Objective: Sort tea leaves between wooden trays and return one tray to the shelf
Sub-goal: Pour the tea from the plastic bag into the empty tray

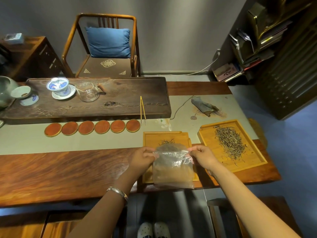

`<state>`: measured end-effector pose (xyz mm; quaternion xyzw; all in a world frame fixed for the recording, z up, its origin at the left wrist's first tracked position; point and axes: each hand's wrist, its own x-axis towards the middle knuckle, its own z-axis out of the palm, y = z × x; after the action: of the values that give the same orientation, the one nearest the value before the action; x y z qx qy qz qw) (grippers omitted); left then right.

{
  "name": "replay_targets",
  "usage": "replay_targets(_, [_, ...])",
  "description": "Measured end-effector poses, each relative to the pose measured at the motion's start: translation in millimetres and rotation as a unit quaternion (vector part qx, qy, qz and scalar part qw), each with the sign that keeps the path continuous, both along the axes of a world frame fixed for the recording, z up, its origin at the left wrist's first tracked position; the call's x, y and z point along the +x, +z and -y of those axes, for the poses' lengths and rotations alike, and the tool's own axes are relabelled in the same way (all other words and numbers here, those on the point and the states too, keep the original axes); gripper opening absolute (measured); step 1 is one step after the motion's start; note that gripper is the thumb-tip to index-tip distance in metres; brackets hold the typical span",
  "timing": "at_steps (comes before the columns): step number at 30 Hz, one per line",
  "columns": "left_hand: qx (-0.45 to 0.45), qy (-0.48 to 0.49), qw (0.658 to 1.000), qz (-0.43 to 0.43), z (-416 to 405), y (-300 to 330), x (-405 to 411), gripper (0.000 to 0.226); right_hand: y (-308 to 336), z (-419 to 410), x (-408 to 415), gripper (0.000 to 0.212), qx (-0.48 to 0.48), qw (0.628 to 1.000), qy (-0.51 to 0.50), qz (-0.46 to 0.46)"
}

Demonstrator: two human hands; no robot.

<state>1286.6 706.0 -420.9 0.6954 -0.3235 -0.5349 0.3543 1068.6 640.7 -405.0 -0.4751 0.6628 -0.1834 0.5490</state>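
Observation:
A clear plastic bag (173, 167) hangs between my hands over the near wooden tray (151, 138). My left hand (144, 158) pinches the bag's top left corner and my right hand (203, 156) pinches its top right corner. A few dark tea leaves (166, 141) lie in that tray just beyond the bag. To the right, a second wooden tray (209, 136) holds a large pile of tea leaves (229, 141). The bag hides most of the near tray's floor.
A row of several round wooden coasters (93, 128) lies left of the trays. Yellow tongs (142, 109) rest on the dark tea board (130, 93) with a gaiwan (59, 87) and glass pitcher (88, 92). A shelf (274, 48) stands at the right, a chair (106, 48) beyond the table.

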Motion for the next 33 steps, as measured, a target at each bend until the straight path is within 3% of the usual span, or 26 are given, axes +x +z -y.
replay_targets(14, [-0.082, 0.015, 0.995, -0.053, 19.3, 33.8, 9.9, 0.018, 37.0, 16.5, 4.3, 0.015, -0.069, 0.997, -0.028, 0.034])
replay_targets(19, [-0.106, -0.005, 0.994, -0.033, 20.0, 41.9, 10.8, 0.022, 52.9, 15.1, 4.2, 0.017, -0.085, 0.996, -0.018, 0.027])
replay_targets(24, [-0.125, -0.013, 0.992, -0.027, 19.0, 43.1, 13.7, 0.011, 63.6, 7.3, -0.8, 0.018, -0.108, 0.994, 0.020, 0.003])
replay_targets(33, [-0.170, 0.046, 0.984, 0.009, 8.5, 38.1, 33.5, 0.011, 61.6, 2.3, 15.9, 0.013, -0.155, 0.986, 0.035, 0.048])
